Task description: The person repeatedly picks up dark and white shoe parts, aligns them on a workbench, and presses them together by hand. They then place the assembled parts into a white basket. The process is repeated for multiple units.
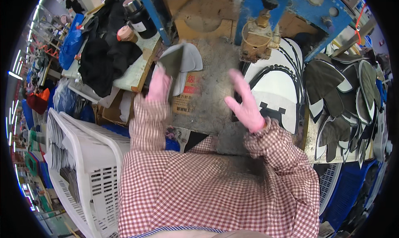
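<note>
My left hand (158, 85), in a pink glove, is at the left of the worktop, closed on the edge of a dark grey-green cut piece (173, 67) held upright. Motion blurs its fingers. Behind that piece lie light grey rounded cut pieces (192, 58). Over the worktop's right side is my right hand (248, 109), also gloved in pink, its fingers apart and nothing in it. Close to its right stands a stack of white curved pieces with black trim (272, 92).
A blue machine frame (255, 13) rises behind the grey worktop (212, 92), with a metal head (255, 40) hanging down. At the right, dark grey cut pieces (332, 88) are heaped. A white basket (95, 171) stands at the left, below a side table with a flask (140, 20) and black cloth (104, 63).
</note>
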Available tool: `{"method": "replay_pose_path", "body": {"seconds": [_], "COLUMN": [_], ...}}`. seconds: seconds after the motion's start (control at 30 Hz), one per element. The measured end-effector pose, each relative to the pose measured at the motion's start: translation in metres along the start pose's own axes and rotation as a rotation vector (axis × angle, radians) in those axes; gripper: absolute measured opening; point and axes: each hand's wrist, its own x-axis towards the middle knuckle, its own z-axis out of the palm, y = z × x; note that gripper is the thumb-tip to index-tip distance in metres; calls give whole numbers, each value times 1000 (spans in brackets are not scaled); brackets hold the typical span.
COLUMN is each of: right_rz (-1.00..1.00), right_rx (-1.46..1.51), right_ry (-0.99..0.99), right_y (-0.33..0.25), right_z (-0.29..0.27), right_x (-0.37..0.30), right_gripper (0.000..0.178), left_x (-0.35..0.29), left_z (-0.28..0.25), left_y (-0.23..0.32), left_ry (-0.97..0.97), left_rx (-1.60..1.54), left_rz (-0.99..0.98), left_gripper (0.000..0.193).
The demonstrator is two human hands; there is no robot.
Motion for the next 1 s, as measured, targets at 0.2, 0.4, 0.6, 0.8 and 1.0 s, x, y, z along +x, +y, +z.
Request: {"method": "replay_pose_path", "body": {"seconds": [0.2, 0.4, 0.6, 0.8, 1.0], "right_rz": [436, 100, 263, 679, 262], "right_rx": [667, -212, 367, -29, -7], "right_ry": [20, 190, -540, -545, -273], "right_y": [30, -5, -55, 15, -30], "right_z": [12, 4, 64, 91, 2], "right_x": [28, 41, -2, -5, 5], "right_gripper": [41, 41, 49, 58, 57], "left_x": [-121, -123, -179, -157, -140], "left_z": [95, 134, 150, 132, 131], "left_y": [18, 48, 78, 75, 129], "left_ry": [-370, -571, -917, -685, -334], "left_rx": [58, 641, 439, 540, 1103], "left_rz": [-275, -366, 211, -158, -420], "left_gripper": [45, 24, 21, 26, 22]}}
